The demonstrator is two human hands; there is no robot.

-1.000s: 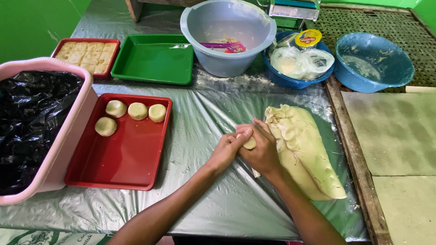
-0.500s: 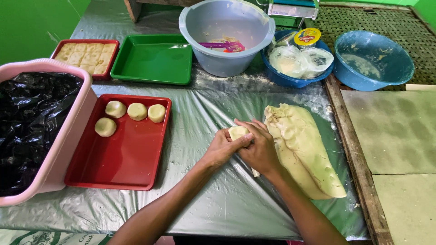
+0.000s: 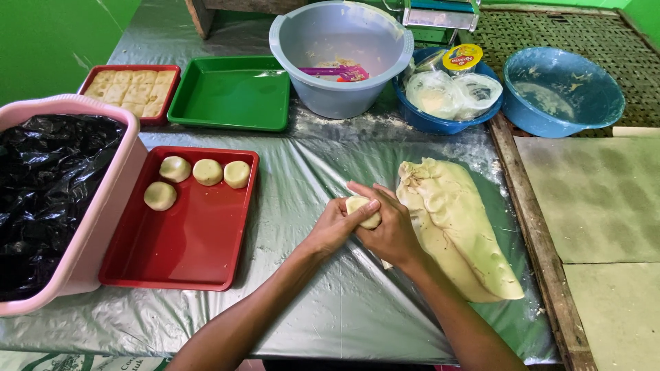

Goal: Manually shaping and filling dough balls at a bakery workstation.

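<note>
- Fingers (image 3: 363,205) of both hands curl closed around a small pale round dough ball (image 3: 364,210), cupping it as if to shape it, just above the bench.
- The left hand (image 3: 335,227) cradles the ball from nine o'clock; the right hand (image 3: 388,230) covers it from three o'clock.
- At three o'clock, touching the right hand, lies a large flat sheet of yellow dough (image 3: 457,230) on the plastic-covered bench (image 3: 323,302).
- At nine o'clock, a red rectangular plastic tray (image 3: 192,240) holds four shaped dough rounds (image 3: 206,172), near enough to reach.
- At twelve o'clock stands a grey plastic bowl (image 3: 340,58).
</note>
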